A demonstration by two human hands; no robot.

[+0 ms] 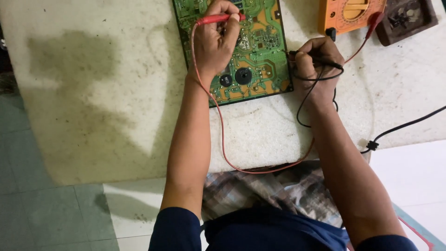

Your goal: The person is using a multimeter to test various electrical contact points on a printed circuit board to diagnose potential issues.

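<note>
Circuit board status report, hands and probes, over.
Left hand grips red probe on green circuit board. Right hand holds black probe at board's right edge. Orange meter behind; leads trail across foam pad.

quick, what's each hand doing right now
Left hand: closed, holding the red test probe over the green circuit board.
Right hand: closed, holding the black test probe at the board's edge.
</note>
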